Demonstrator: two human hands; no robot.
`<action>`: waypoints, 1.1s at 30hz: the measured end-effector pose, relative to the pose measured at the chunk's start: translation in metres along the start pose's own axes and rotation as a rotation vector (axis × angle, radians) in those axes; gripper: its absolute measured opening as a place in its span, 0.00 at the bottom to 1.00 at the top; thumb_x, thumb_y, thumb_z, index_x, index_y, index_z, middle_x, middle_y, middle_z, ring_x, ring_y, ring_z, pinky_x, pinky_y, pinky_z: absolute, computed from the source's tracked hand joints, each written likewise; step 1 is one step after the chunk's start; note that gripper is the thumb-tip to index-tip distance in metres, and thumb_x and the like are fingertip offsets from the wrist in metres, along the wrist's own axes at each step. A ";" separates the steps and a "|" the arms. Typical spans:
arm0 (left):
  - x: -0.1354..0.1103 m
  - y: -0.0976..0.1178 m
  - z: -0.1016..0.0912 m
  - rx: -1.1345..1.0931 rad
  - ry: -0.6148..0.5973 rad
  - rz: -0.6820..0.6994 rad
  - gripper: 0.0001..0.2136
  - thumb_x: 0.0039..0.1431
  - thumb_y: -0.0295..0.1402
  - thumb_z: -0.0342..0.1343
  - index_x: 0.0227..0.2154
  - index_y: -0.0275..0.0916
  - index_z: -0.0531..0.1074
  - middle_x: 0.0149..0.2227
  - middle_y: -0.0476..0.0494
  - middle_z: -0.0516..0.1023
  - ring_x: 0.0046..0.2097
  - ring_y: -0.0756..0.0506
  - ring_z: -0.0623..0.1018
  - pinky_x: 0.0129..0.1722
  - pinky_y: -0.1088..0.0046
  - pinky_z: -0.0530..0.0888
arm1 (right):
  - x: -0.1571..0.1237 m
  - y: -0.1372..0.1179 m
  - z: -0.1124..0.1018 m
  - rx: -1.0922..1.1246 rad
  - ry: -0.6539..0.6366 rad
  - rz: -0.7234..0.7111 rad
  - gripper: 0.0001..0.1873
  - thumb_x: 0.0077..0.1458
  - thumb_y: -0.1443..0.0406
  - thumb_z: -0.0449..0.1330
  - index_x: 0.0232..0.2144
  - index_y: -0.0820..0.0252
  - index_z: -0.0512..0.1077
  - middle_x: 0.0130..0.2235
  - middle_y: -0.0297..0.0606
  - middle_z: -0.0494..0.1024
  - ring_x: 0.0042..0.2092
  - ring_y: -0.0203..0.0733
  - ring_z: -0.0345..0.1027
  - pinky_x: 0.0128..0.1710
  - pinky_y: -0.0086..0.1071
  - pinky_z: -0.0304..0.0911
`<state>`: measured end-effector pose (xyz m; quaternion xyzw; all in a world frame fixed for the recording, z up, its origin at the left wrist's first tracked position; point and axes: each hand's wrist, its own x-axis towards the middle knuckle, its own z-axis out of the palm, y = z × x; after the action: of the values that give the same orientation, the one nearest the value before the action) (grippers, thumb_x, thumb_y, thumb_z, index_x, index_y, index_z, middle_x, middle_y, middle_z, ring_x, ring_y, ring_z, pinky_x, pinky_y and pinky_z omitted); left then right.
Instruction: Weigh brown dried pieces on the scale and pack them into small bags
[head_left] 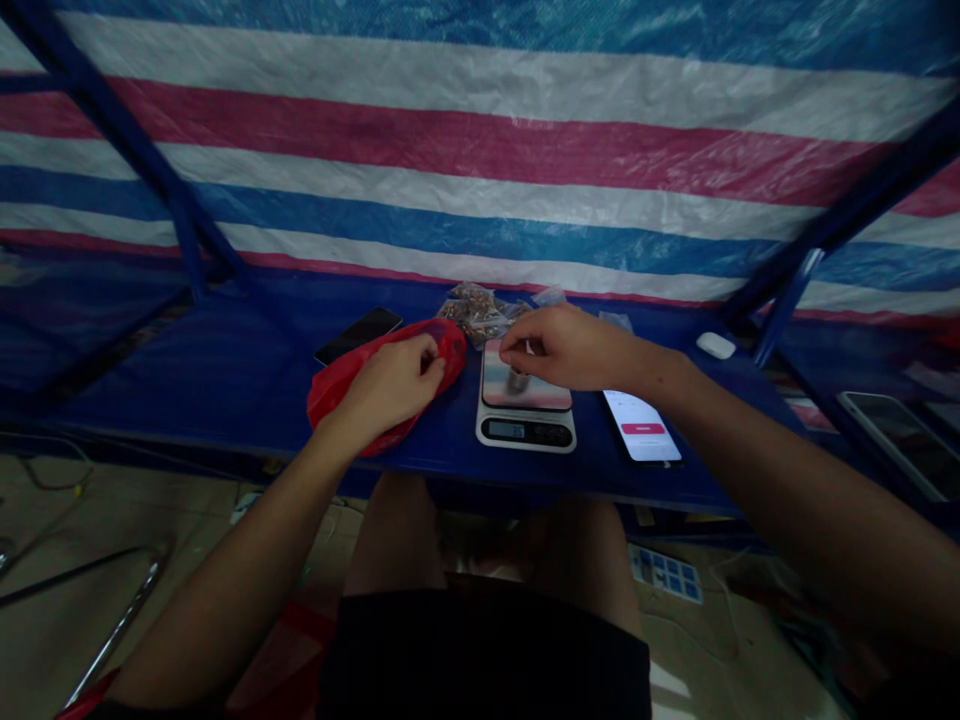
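Note:
A white kitchen scale [526, 430] with a lit display stands on the blue table. On its mirror-like plate [551, 396] is a small grey metal piece [517, 380], perhaps cylindrical. My right hand [559, 345] hovers over the plate in a closed pinch, fingertips just above that piece; whether they touch it, I cannot tell. To the left lies a red plastic bag [330, 390]. My left hand [397, 380] rests over it with curled fingers, and what they hold, if anything, is hidden. Behind the scale, clear bags of small metal parts [474, 315] are partly covered by my right hand.
A phone with a lit screen [643, 430] lies right of the scale, under my right forearm. A dark phone [360, 335] sits behind the red bag. A white earbud case [715, 346] is farther right. Blue frame posts [795, 300] and a striped sheet [480, 150] bound the table.

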<state>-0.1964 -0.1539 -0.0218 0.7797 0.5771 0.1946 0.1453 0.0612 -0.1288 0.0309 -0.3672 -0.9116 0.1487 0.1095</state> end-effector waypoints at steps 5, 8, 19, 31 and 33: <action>-0.003 -0.007 -0.019 -0.169 0.066 -0.082 0.08 0.65 0.34 0.47 0.31 0.42 0.69 0.36 0.46 0.78 0.39 0.42 0.76 0.40 0.65 0.69 | 0.003 -0.002 0.010 0.032 0.079 -0.091 0.11 0.64 0.68 0.60 0.41 0.62 0.83 0.40 0.41 0.85 0.38 0.40 0.73 0.40 0.34 0.60; -0.004 -0.009 -0.023 -0.292 0.142 -0.121 0.09 0.65 0.33 0.45 0.29 0.42 0.66 0.34 0.48 0.76 0.39 0.43 0.74 0.41 0.66 0.69 | 0.011 -0.004 0.020 0.087 0.161 -0.134 0.11 0.64 0.68 0.62 0.46 0.63 0.82 0.45 0.42 0.85 0.41 0.41 0.74 0.44 0.35 0.63; -0.004 -0.024 -0.017 -0.439 0.276 -0.033 0.10 0.73 0.39 0.45 0.35 0.43 0.65 0.31 0.50 0.70 0.35 0.45 0.72 0.36 0.67 0.68 | 0.047 -0.012 0.048 0.152 0.063 -0.195 0.10 0.64 0.70 0.63 0.47 0.61 0.81 0.42 0.40 0.85 0.40 0.40 0.75 0.43 0.34 0.62; -0.010 -0.023 -0.031 -0.260 0.145 -0.004 0.16 0.73 0.50 0.47 0.47 0.42 0.67 0.42 0.43 0.81 0.42 0.41 0.80 0.43 0.64 0.76 | 0.059 -0.019 0.042 0.189 0.146 -0.165 0.08 0.64 0.69 0.59 0.37 0.62 0.79 0.35 0.36 0.80 0.36 0.38 0.68 0.40 0.33 0.56; -0.012 -0.025 -0.034 -0.245 0.093 -0.011 0.24 0.63 0.53 0.61 0.52 0.41 0.69 0.48 0.41 0.83 0.47 0.38 0.82 0.47 0.62 0.78 | 0.058 -0.019 0.039 0.198 0.240 -0.108 0.09 0.64 0.70 0.58 0.40 0.63 0.79 0.37 0.37 0.81 0.36 0.38 0.69 0.39 0.33 0.56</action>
<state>-0.2370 -0.1584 -0.0045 0.7430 0.5596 0.2987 0.2135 -0.0041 -0.1088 0.0064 -0.3202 -0.8913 0.1870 0.2610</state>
